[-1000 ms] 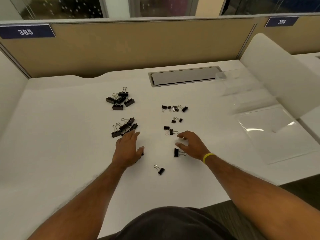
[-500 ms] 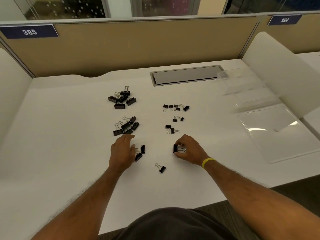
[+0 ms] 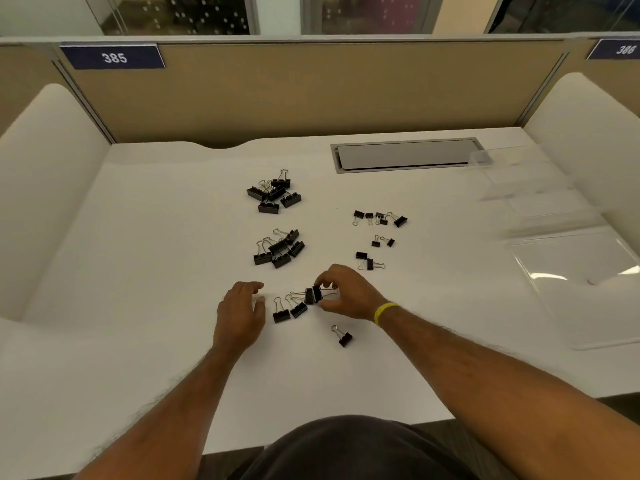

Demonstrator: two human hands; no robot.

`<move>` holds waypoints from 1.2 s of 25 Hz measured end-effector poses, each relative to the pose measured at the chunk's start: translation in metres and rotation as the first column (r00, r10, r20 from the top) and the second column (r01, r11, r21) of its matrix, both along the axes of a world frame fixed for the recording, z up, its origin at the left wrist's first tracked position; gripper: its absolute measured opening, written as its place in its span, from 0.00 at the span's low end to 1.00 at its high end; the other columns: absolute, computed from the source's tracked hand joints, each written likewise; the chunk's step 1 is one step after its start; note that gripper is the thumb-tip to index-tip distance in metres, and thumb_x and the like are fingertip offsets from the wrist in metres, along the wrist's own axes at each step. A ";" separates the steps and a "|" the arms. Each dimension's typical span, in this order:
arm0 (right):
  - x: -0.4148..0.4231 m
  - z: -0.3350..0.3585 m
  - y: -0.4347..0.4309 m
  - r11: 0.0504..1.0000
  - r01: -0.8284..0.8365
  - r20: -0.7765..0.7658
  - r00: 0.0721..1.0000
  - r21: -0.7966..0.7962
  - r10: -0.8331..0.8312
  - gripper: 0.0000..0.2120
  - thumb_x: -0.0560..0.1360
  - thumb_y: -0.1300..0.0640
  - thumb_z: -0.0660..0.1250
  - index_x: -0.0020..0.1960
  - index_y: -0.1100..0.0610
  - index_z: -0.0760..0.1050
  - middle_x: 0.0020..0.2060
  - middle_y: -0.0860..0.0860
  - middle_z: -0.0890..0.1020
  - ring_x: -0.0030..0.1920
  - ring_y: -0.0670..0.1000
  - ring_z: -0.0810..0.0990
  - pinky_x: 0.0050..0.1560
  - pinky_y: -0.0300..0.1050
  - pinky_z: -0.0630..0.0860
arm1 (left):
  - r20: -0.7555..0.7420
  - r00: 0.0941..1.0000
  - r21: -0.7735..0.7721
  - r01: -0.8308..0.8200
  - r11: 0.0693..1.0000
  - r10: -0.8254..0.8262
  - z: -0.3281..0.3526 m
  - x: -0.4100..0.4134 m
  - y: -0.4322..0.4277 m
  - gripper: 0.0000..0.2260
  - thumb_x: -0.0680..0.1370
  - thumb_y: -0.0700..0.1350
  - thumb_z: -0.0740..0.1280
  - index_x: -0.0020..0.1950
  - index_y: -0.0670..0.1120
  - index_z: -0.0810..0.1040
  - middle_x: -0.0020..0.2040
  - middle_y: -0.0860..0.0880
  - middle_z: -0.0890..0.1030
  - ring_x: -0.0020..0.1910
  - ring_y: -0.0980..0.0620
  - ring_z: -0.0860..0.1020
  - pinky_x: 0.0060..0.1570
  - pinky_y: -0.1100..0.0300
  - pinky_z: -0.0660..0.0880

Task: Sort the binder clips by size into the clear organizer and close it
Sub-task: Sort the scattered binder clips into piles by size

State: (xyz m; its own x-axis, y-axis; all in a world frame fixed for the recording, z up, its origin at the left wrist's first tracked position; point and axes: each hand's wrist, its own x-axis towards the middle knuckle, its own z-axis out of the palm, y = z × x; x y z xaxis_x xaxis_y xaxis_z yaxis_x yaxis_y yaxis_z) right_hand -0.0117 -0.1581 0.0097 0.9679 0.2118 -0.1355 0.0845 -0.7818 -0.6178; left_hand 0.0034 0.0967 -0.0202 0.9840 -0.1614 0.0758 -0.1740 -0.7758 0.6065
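So far the binder clips (image 3: 344, 338) only lie in loose heaps on the worktop (image 3: 156, 271): a big heap (image 3: 273, 194) at the back, a middling heap (image 3: 278, 248) nearer, small clips (image 3: 379, 218) to the right. The clear organizer (image 3: 568, 271) sits open at the far right, with no clip visible inside. The right hand (image 3: 349, 294) pinches one clip (image 3: 317, 294) in a narrow grip beside a near cluster (image 3: 291, 308); the left hand (image 3: 240, 311) rests with a loose, empty grip. Filling and closing remain.

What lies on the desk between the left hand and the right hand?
Head view: a few loose binder clips lie between left hand and right hand.
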 end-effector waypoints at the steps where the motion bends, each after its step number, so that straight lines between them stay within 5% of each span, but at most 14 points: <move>1: 0.006 0.003 0.009 0.997 -0.063 0.004 0.998 -0.052 0.063 0.16 0.70 0.51 0.73 0.57 0.50 0.78 0.47 0.48 0.75 0.49 0.46 0.71 0.50 0.40 0.69 | -0.013 1.000 -0.011 0.010 1.000 -0.010 0.001 -0.002 0.000 0.12 0.77 0.40 0.65 0.59 0.46 0.77 0.55 0.48 0.79 0.51 0.49 0.78 0.54 0.51 0.73; 6: 0.032 0.016 0.045 0.895 -0.333 -0.041 0.941 -0.298 0.336 0.18 0.70 0.48 0.72 0.59 0.48 0.77 0.54 0.52 0.74 0.55 0.52 0.70 0.55 0.47 0.66 | -0.073 0.995 -0.021 0.065 0.998 -0.067 0.000 -0.005 0.000 0.12 0.78 0.43 0.66 0.61 0.47 0.76 0.55 0.49 0.79 0.52 0.53 0.76 0.55 0.53 0.73; 11: 0.042 0.011 0.051 0.870 -0.401 -0.139 0.916 -0.287 0.377 0.24 0.70 0.51 0.73 0.65 0.47 0.74 0.59 0.51 0.74 0.59 0.52 0.70 0.59 0.47 0.67 | -0.102 0.990 0.004 0.101 0.995 -0.100 0.000 0.000 0.003 0.13 0.78 0.45 0.66 0.62 0.47 0.76 0.55 0.50 0.78 0.53 0.52 0.75 0.56 0.55 0.72; 21: 0.020 -0.006 -0.002 0.998 -0.063 -0.018 0.998 -0.016 0.063 0.20 0.70 0.58 0.68 0.63 0.54 0.74 0.58 0.50 0.76 0.60 0.50 0.71 0.62 0.46 0.70 | -0.070 0.984 0.030 0.163 0.986 -0.161 0.000 0.013 -0.011 0.12 0.77 0.45 0.66 0.61 0.48 0.76 0.53 0.52 0.77 0.52 0.55 0.74 0.54 0.57 0.70; 27: 0.014 -0.022 -0.043 0.964 0.265 0.185 0.949 -0.033 -0.254 0.12 0.70 0.57 0.68 0.53 0.55 0.78 0.47 0.51 0.78 0.51 0.52 0.73 0.55 0.53 0.73 | -0.014 0.984 0.020 0.175 0.984 -0.175 0.003 0.024 -0.025 0.11 0.78 0.46 0.66 0.60 0.49 0.76 0.50 0.55 0.77 0.49 0.55 0.75 0.53 0.57 0.71; 30: 0.021 -0.022 -0.061 0.910 0.401 0.212 0.903 -0.109 -0.373 0.13 0.71 0.55 0.67 0.55 0.55 0.78 0.50 0.51 0.78 0.55 0.54 0.74 0.56 0.52 0.72 | -0.013 0.982 0.025 0.191 0.981 -0.191 0.003 0.029 -0.032 0.11 0.78 0.46 0.66 0.60 0.50 0.76 0.49 0.56 0.77 0.49 0.54 0.76 0.53 0.56 0.72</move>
State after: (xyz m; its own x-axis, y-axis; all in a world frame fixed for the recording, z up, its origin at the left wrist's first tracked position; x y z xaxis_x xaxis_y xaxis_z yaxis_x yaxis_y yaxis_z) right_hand 0.0092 -0.2193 -0.0120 0.9799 -0.1931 0.0503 -0.1432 -0.8560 -0.4968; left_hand 0.0321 0.0648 -0.0173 0.9356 -0.3480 0.0594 -0.3143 -0.7442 0.5894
